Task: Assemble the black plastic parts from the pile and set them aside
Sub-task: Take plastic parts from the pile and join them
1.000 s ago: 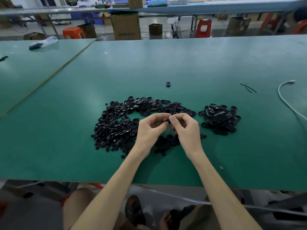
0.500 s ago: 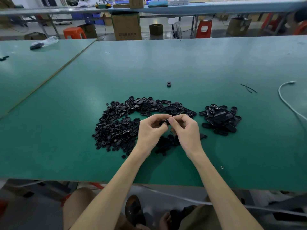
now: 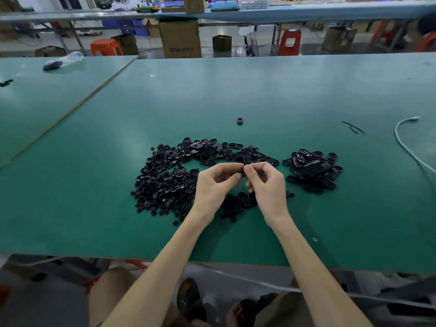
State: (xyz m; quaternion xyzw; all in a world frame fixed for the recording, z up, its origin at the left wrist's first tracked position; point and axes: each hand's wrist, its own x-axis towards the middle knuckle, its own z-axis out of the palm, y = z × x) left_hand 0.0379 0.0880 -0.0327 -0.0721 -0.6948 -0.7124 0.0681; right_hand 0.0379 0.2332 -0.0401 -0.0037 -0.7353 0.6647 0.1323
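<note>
While both hands pinch one small flat black plastic part (image 3: 238,173), left hand (image 3: 213,185) at 9 o'clock, right hand (image 3: 267,185) at 3, the smaller set-aside heap of black parts (image 3: 312,169) lies nearer the right.

Likely a factory assembly floor: long green workbenches (image 3: 259,90), cardboard cartons (image 3: 180,38), plastic stools (image 3: 106,47).

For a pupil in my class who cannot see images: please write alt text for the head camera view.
Two bare hands, left hand and right hand, pinch a small black plastic part together above a green table. A large pile of black parts lies to the left and behind; a smaller heap sits to the right.
</note>
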